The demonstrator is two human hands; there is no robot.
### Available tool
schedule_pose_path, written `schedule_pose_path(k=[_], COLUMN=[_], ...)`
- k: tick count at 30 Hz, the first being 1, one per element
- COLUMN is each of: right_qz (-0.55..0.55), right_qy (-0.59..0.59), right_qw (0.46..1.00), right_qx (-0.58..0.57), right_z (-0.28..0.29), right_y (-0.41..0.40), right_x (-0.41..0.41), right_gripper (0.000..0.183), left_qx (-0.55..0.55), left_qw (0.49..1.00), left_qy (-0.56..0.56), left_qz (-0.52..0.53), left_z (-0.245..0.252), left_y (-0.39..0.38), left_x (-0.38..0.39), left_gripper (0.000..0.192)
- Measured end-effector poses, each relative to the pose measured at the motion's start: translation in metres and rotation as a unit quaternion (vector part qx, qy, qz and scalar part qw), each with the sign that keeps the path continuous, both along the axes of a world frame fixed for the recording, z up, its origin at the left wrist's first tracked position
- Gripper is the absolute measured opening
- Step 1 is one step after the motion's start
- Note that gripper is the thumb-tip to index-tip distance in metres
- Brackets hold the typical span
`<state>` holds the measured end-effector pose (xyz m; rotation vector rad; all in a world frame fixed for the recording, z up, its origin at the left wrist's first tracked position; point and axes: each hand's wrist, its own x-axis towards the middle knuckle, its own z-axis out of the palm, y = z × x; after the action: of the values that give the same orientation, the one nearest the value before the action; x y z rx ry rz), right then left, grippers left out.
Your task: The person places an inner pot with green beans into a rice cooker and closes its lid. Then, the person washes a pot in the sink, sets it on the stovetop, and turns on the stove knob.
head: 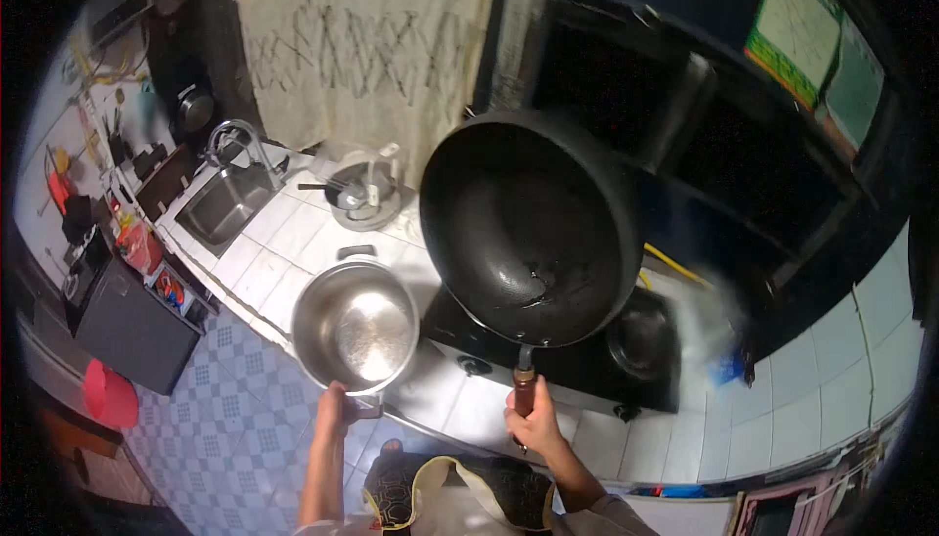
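Note:
My left hand [335, 410] grips the near side handle of a stainless steel pot [356, 323]. The pot sits at or just above the white tiled counter, and its bright inside shows no contents. My right hand [538, 418] is closed around the wooden handle [524, 393] of a large black wok [524, 228]. The wok is tilted up over the left part of a black gas stove [572, 367], its inside facing me. A few wet streaks shine low on the wok's inner surface. It hides much of the stove behind it.
A steel sink [227, 209] with a curved tap [242, 140] is set in the counter [293, 228] at left. Kitchenware with a clear lid [364, 187] stands behind the pot. A yellow hose [675, 266] runs behind the stove's right burner [642, 338]. A curtain [367, 44] hangs behind.

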<state>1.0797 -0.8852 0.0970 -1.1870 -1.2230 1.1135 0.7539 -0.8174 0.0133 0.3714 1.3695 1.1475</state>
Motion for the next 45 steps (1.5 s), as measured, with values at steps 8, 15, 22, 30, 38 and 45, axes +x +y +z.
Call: schedule_pose_path(k=[8, 15, 22, 30, 38, 45], right_qz=[-0.046, -0.070, -0.072, -0.050, 0.144, 0.167], right_qy=[-0.322, -0.460, -0.508, -0.445, 0.041, 0.254], right_qw=[0.936, 0.799, 0.741, 0.886, 0.988, 0.950], right_qx=[0.132, 0.381, 0.433, 0.118, -0.022, -0.069], right_z=[0.022, 0.035, 0.035, 0.029, 0.016, 0.007], right_y=[0.098, 0.141, 0.144, 0.135, 0.089, 0.061], right_x=[-0.128, -0.198, -0.230, -0.255, -0.250, -0.228], right_gripper=[0.041, 0.025, 0.021, 0.029, 0.050, 0.039], left_qx=[0.039, 0.173, 0.174, 0.102, -0.042, -0.038], left_qw=[0.985, 0.974, 0.977, 0.993, 0.990, 0.980], left_qy=[0.141, 0.128, 0.098, 0.004, -0.052, -0.165], left_qz=[-0.096, -0.076, -0.071, -0.058, -0.128, -0.107], left_z=[0.035, 0.002, 0.001, -0.025, -0.030, -0.096], left_y=[0.074, 0.126, 0.150, 0.121, 0.104, 0.109], left_x=[-0.065, -0.098, -0.112, -0.149, -0.148, -0.156], left_gripper=[0.024, 0.025, 0.024, 0.024, 0.013, 0.010])
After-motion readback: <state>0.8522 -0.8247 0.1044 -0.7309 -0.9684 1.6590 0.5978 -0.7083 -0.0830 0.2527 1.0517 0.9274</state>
